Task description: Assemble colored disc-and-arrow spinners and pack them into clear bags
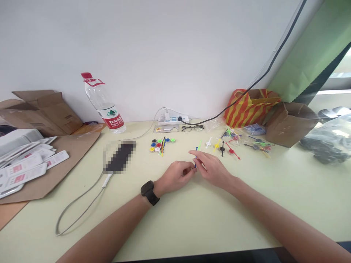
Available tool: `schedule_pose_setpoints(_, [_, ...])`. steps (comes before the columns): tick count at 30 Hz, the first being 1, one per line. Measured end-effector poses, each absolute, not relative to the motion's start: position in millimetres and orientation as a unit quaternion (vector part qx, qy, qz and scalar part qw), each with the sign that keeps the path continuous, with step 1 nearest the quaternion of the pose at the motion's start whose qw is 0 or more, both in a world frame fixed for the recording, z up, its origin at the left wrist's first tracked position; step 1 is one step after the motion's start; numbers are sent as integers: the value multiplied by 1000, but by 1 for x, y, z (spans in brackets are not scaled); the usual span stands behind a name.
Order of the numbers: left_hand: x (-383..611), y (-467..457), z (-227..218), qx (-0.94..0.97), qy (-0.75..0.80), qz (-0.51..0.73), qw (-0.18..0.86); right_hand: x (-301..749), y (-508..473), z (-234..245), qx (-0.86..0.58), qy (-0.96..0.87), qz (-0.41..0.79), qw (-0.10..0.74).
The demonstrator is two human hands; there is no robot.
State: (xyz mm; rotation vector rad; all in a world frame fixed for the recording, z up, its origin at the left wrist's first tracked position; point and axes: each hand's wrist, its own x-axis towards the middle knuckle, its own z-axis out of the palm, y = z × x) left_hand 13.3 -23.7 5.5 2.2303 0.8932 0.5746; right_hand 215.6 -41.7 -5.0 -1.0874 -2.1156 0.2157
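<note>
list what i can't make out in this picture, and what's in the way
Full shape of the blue piece: head view, partly covered by the left grip and right grip.
Dark object on the table: head view, its details blurred into blocks.
Far part of the left cardboard box: head view, cut off by the left edge.
Fine print on the white cards: head view, too small.
</note>
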Motion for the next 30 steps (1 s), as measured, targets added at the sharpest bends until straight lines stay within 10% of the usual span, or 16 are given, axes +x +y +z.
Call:
schedule_pose_setpoints(11, [-4,17,-8,636,570,389,346,221,-40,-8,-427,-839,108,321])
schedule_pose_setpoints(18, [-21,24,6,724,638,254,63,221,-42,-7,-407,-856,110,298])
schedule_pose_setpoints(30, [-33,34,9,743,653,145,-22,222,-42,-7,-405,-865,104,277])
